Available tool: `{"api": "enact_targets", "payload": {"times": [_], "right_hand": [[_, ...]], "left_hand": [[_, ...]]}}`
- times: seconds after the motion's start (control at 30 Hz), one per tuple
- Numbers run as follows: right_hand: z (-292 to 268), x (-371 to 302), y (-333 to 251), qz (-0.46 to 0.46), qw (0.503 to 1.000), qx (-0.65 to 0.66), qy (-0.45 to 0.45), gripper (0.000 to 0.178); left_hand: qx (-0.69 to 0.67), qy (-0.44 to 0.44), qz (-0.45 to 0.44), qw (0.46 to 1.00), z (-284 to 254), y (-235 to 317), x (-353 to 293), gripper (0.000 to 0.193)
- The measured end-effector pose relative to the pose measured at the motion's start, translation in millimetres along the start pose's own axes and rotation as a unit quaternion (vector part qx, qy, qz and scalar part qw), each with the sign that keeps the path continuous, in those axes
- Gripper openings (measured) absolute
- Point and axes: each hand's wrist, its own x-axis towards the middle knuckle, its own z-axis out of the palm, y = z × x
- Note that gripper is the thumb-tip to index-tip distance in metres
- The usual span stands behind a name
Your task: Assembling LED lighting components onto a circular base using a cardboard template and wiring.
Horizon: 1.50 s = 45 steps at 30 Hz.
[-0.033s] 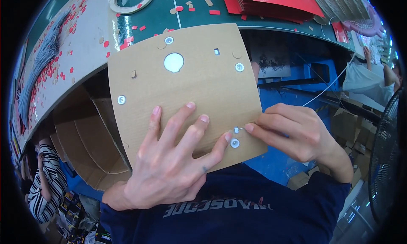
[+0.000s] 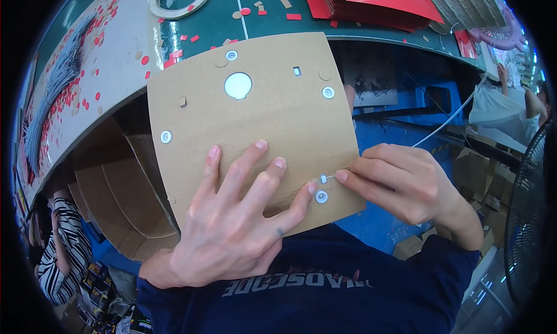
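Note:
A tan cardboard panel lies tilted in front of me. My left hand is open and spread on its near half, with the thumb tip close to a small white rectangle. I cannot tell if that is a slot or a part. At the panel's right edge my right hand is closed in a pinch on a thin white cord. A short stretch of it runs from the fingertips to the white rectangle. White round fittings sit near the panel's edges. Toward the far side is a round hole.
Red sheets are stacked on the green table, beside a tape roll. Grey cords lie bundled at left, among scraps. A cardboard box stands below. A black fan is at right; other people are at both sides.
The white cord's loose stretch at the right has shifted slightly and looks thicker or blurred. Both hands and the panel stay almost in place.

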Motion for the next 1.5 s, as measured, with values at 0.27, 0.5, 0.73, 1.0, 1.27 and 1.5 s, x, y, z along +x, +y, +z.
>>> {"api": "enact_targets", "payload": {"times": [0.27, 0.5, 0.73, 1.0, 1.27, 1.5], "right_hand": [[4.7, 3.5, -2.7, -0.029, 0.999, -0.015, -0.023, 0.034], [10.1, 7.5, -4.5, -0.091, 0.994, -0.067, -0.003, 0.032], [-11.0, 2.8, -2.1, 0.014, 0.999, -0.037, -0.033, 0.039], [0.4, 16.4, -10.6, -0.051, 0.995, -0.086, -0.019, 0.039], [0.5, 0.6, -25.2, -0.005, 0.995, -0.091, -0.039, 0.033], [9.5, 19.2, -39.7, 0.048, 0.999, -0.022, 0.006, 0.050]], "left_hand": [[0.007, -0.005, -0.002, 1.000, -0.1, -2.9, 0.4, 0.077], [-0.018, 0.034, 0.008, 0.999, 1.2, -6.8, 0.5, 0.076], [-0.074, 0.052, 0.002, 0.996, 2.1, -6.9, -0.4, 0.084], [-0.061, 0.044, -0.009, 0.997, -7.8, -11.4, 1.6, 0.089], [0.059, 0.129, 0.088, 0.986, 7.4, -1.3, 35.3, 0.031], [0.019, 0.171, 0.102, 0.980, 43.1, -4.8, 44.8, 0.026]]}}
